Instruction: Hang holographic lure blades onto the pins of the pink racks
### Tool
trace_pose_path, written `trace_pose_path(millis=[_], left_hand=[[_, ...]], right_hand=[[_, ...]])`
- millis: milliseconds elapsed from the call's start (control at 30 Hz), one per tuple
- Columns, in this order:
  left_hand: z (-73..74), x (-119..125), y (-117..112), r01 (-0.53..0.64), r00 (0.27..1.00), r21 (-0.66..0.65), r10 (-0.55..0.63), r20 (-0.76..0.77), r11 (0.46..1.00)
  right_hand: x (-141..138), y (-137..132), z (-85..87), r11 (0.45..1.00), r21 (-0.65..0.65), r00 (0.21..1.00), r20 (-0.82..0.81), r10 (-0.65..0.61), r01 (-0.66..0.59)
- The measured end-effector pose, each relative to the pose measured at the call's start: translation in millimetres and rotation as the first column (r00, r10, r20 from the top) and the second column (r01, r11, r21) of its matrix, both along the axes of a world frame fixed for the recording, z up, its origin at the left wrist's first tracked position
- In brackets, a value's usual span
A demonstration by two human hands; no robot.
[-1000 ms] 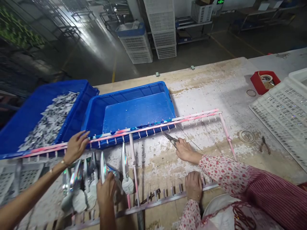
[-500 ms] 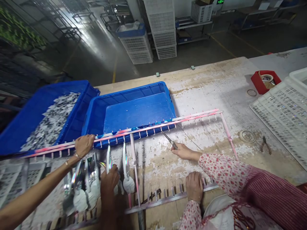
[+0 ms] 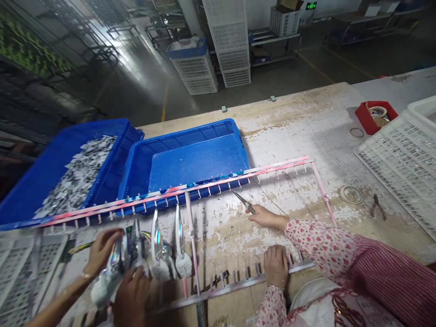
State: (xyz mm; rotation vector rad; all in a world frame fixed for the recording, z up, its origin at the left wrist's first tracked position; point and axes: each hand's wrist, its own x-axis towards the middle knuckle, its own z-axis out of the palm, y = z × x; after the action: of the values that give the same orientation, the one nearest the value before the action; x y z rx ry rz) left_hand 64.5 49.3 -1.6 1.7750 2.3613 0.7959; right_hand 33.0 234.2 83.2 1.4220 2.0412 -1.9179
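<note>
A pink rack (image 3: pixel 218 180) with rows of small hooks lies across the worn table. Several shiny iridescent pieces (image 3: pixel 156 240) with white ends hang from its left part. My left hand (image 3: pixel 100 252) is curled round the leftmost of these pieces. Just below it, my right hand (image 3: pixel 131 295) is blurred and closes on the white ends of the same bunch. A co-worker in a floral sleeve (image 3: pixel 316 245) points a thin metal tool (image 3: pixel 242 200) at the rack's upper bar and rests the other hand (image 3: pixel 275 268) on the lower bar.
Behind the rack stand two blue bins, one with nothing in it (image 3: pixel 194 159) and one (image 3: pixel 64 177) full of silver scraps. At the right are a white crate (image 3: pixel 402 159), a red tape tray (image 3: pixel 374 113), a tape roll (image 3: pixel 350 194) and pliers (image 3: pixel 377 206). White mesh trays (image 3: pixel 23 268) lie at the left.
My left hand let go of the rack's upper bar and dropped onto the hanging shiny pieces. My right hand slid down and left along them. The co-worker's hands barely moved.
</note>
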Motion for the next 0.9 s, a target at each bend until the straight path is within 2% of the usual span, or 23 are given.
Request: trace_pose_path(millis=[100,200,267,467,567,633,700,733,767,800,833,867,900], left_hand=[[-16.5,1.6,-5.3,0.118,0.992,-0.009,-0.118,0.055,0.993],[-30.0,0.2,-10.5,0.133,0.987,-0.032,-0.129,0.096,0.991],[-35.3,-0.5,-12.2,0.134,0.985,-0.051,-0.127,0.118,0.990],[-39.8,-0.1,-11.0,0.149,0.984,-0.071,-0.140,0.110,0.986],[-40.2,-0.1,-10.9,0.151,0.983,-0.067,-0.143,0.111,0.986],[-40.2,-0.3,-11.2,0.150,0.984,-0.064,-0.142,0.108,0.987],[-40.0,-0.4,-11.5,0.144,0.985,-0.060,-0.137,0.104,0.988],[-39.8,-0.4,-11.6,0.140,0.986,-0.057,-0.134,0.103,0.988],[-39.7,-0.4,-11.6,0.136,0.986,-0.056,-0.130,0.101,0.989],[-39.6,-0.3,-11.6,0.132,0.987,-0.052,-0.126,0.098,0.990],[-39.5,-0.2,-11.5,0.128,0.988,-0.045,-0.123,0.093,0.991],[-39.6,0.0,-11.4,0.122,0.989,-0.037,-0.118,0.086,0.992],[-39.8,0.1,-11.4,0.116,0.990,-0.026,-0.113,0.082,0.993]], right_hand=[[-3.4,6.7,-2.2,0.985,0.150,0.996,0.048,0.078,-0.084],[-3.4,6.3,-8.0,0.960,0.244,0.990,0.074,0.124,-0.139],[-1.4,3.4,-12.0,0.960,0.245,0.990,0.071,0.120,-0.134],[2.1,-2.3,-18.9,0.954,0.255,0.987,0.083,0.138,-0.155],[-0.9,-0.4,-17.5,0.943,0.287,0.985,0.083,0.152,-0.170],[-3.3,-0.4,-14.7,0.947,0.292,0.990,0.065,0.124,-0.138],[-5.8,-3.9,-11.6,0.981,0.191,0.998,-0.033,0.050,-0.043],[-7.1,-6.9,-10.2,0.998,0.061,0.993,-0.118,-0.012,0.019],[-8.6,-10.6,-8.9,0.990,-0.121,0.972,-0.215,-0.092,0.067],[-10.1,-14.5,-8.0,0.942,-0.327,0.932,-0.311,-0.188,0.081],[-11.6,-18.2,-7.2,0.859,-0.509,0.873,-0.392,-0.290,0.056],[-12.9,-21.2,-6.7,0.774,-0.633,0.811,-0.449,-0.374,0.007],[-13.7,-23.1,-6.4,0.727,-0.686,0.770,-0.484,-0.415,-0.039]])
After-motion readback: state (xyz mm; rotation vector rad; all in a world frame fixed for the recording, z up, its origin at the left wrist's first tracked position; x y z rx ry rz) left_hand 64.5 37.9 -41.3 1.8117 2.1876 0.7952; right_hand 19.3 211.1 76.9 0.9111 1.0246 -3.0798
